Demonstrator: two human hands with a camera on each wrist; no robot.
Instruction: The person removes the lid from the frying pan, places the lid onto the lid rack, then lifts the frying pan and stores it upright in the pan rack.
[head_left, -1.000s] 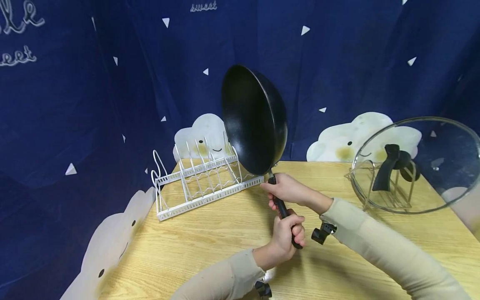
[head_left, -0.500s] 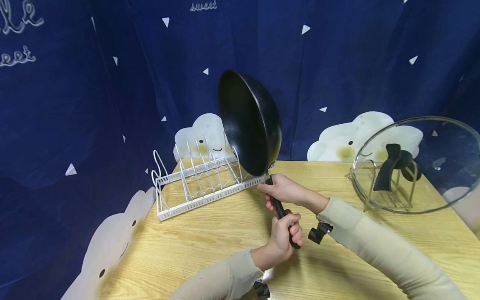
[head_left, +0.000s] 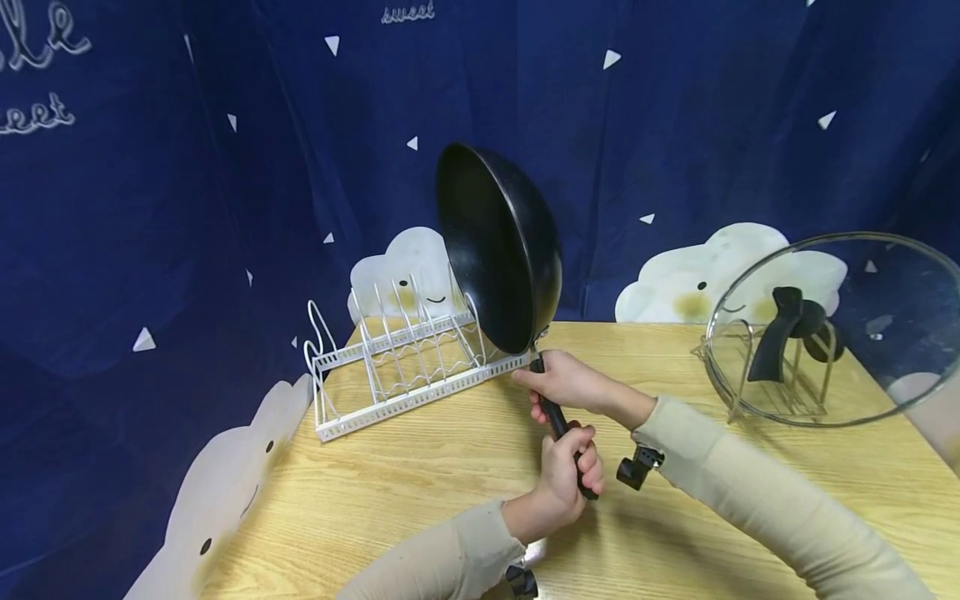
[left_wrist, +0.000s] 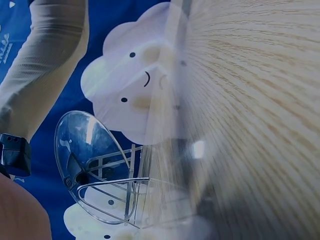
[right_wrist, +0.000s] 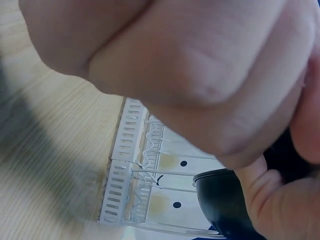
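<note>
A deep black wok [head_left: 498,250] stands on its side in the head view, its open face toward the left and its long black handle [head_left: 553,414] slanting down toward me. My right hand [head_left: 570,382] grips the handle close to the bowl. Lower down, near the handle's end, my left hand [head_left: 566,471] wraps round it. The bowl's lower edge overlaps the right end of a white wire rack [head_left: 405,396] with upright dividers. In the right wrist view, curled fingers [right_wrist: 190,65] fill the upper part, with a piece of the dark wok [right_wrist: 225,200] and the rack [right_wrist: 122,165] below.
At the right, a large glass lid [head_left: 892,333] with a black knob leans in a small metal stand [head_left: 787,392]. A wooden table [head_left: 375,508] lies under everything. Behind it hangs a dark blue curtain [head_left: 300,125] with white clouds and triangles.
Over the past second the wok has shifted a little left and down, both hands moving with it on the handle. In the last half second it has barely moved. Rack and lid stay put.
</note>
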